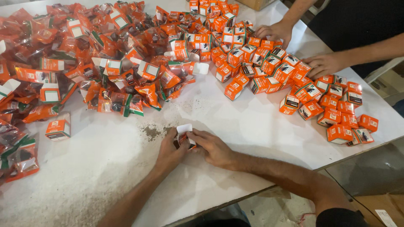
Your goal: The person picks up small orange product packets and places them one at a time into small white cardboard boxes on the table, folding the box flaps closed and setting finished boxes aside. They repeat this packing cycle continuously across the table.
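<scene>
orange and white cardboard is showing between both hands near the front edge of the table [252, 126]: a small carton [184, 135], its white flap standing open at the top. the left hand [171, 152] is cupping the carton from its left side, fingers curled around it, and the right hand [213, 148] is closing on it from the right, fingertips pressing at the mouth. what is sitting inside the carton is hidden by the fingers.

the flap is looking thin, so a hard push at the mouth could crease or tear it, in my judgement, and a loose hold could let the carton tip on the gritty patch of dust [152, 132] lying just beside it towards the table's middle.

one closed orange box [58, 128] is lying alone towards the left edge. across the far left corner a big heap of orange plastic pouches [84, 59] is spreading, each pouch seeming to hold a dark part, with a few open cartons mixed in. towards the right edge a pile of closed orange boxes [294, 80] is resting, their contents not showing. at the far right corner another person's two hands [324, 64] are resting on that pile, well apart from the carton.
</scene>
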`<state>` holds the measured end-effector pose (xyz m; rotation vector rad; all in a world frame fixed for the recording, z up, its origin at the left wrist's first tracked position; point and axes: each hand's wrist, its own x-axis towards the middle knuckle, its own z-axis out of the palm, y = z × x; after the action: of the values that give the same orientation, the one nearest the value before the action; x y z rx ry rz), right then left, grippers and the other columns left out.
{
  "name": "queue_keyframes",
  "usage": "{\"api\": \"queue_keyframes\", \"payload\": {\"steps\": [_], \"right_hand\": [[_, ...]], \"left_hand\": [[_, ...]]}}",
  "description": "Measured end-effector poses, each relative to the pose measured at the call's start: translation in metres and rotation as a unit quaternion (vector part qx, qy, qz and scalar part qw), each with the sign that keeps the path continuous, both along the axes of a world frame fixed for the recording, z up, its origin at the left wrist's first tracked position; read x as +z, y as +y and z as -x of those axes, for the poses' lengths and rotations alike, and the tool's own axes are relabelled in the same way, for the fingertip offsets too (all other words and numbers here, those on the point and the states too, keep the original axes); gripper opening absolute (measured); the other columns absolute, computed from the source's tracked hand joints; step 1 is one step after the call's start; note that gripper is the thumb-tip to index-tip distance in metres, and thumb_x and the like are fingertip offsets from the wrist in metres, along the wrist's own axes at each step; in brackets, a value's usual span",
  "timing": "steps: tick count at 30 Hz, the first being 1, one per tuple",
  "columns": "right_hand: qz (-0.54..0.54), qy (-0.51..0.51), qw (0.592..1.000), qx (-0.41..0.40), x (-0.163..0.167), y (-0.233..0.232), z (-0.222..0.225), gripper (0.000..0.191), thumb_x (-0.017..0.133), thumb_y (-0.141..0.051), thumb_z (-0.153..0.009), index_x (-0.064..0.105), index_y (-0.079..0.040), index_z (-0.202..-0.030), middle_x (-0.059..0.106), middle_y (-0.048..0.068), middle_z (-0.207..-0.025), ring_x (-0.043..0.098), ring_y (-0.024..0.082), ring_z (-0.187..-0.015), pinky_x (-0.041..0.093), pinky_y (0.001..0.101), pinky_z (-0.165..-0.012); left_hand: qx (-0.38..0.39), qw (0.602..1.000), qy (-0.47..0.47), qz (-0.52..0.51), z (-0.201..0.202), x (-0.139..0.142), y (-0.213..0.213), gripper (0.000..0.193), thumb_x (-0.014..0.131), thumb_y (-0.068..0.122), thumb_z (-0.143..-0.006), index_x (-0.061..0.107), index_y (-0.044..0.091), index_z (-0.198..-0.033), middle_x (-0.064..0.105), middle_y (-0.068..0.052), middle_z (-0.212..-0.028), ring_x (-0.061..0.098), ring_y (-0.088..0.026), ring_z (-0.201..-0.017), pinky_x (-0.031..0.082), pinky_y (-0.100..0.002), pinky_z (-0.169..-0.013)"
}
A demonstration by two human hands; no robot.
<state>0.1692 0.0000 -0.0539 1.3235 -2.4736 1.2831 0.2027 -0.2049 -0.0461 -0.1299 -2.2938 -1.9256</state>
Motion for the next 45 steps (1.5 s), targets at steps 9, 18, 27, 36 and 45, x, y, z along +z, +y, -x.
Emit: {"api": "queue_keyframes", "payload": {"steps": [9, 18, 27, 36, 45], "right_hand": [[0.001, 0.065, 0.998, 0.017, 0.013, -0.004, -0.004, 0.054, 0.073, -0.003, -0.085, 0.056, -0.004, -0.136, 0.06, 0.023, -0.136, 0.061, 0.041, -0.117, 0.053, 0.0462, -0.095], [-0.007, -0.049, 0.999, -0.021, 0.005, 0.002, -0.005, 0.046, 0.074, -0.005, -0.089, 0.048, -0.006, -0.127, 0.067, 0.019, -0.117, 0.067, 0.039, -0.11, 0.055, 0.0478, -0.087], [0.031, -0.105, 0.994, -0.028, -0.005, 0.004, -0.003, 0.054, 0.076, -0.01, -0.091, 0.036, -0.001, -0.125, 0.061, 0.025, -0.13, 0.06, 0.042, -0.13, 0.052, 0.0455, -0.105], [0.025, -0.064, 0.998, -0.011, -0.002, 0.003, -0.002, 0.06, 0.077, -0.005, -0.088, 0.038, -0.001, -0.132, 0.064, 0.023, -0.13, 0.064, 0.041, -0.124, 0.055, 0.0452, -0.099], [0.024, -0.079, 0.996, 0.015, 0.004, 0.002, -0.008, 0.062, 0.072, 0.001, -0.087, 0.037, -0.004, -0.138, 0.065, 0.022, -0.127, 0.066, 0.041, -0.119, 0.056, 0.0449, -0.095]], "left_hand": [[-0.057, 0.985, -0.134, -0.089, 0.02, 0.002, -0.025, 0.014, 0.072, 0.007, -0.09, 0.073, -0.002, -0.101, 0.067, -0.008, -0.075, 0.058, -0.013, -0.058, 0.045, -0.028, -0.051], [-0.024, 0.936, 0.276, 0.216, -0.016, 0.015, 0.003, 0.033, 0.077, 0.009, -0.083, 0.069, -0.001, -0.113, 0.071, -0.019, -0.125, 0.068, -0.037, -0.121, 0.058, -0.041, -0.096], [-0.059, 0.968, 0.2, 0.141, -0.025, 0.016, 0.002, 0.022, 0.072, -0.001, -0.086, 0.063, 0.0, -0.107, 0.066, -0.022, -0.136, 0.056, -0.039, -0.138, 0.053, -0.042, -0.107], [-0.056, 0.9, 0.325, 0.284, -0.029, 0.013, -0.005, 0.02, 0.077, 0.002, -0.089, 0.063, -0.001, -0.103, 0.068, -0.02, -0.132, 0.061, -0.038, -0.133, 0.055, -0.043, -0.105], [-0.089, 0.892, 0.335, 0.291, -0.036, 0.024, -0.008, 0.023, 0.078, 0.014, -0.093, 0.067, 0.0, -0.107, 0.064, -0.019, -0.139, 0.056, -0.036, -0.138, 0.049, -0.049, -0.115]]}}
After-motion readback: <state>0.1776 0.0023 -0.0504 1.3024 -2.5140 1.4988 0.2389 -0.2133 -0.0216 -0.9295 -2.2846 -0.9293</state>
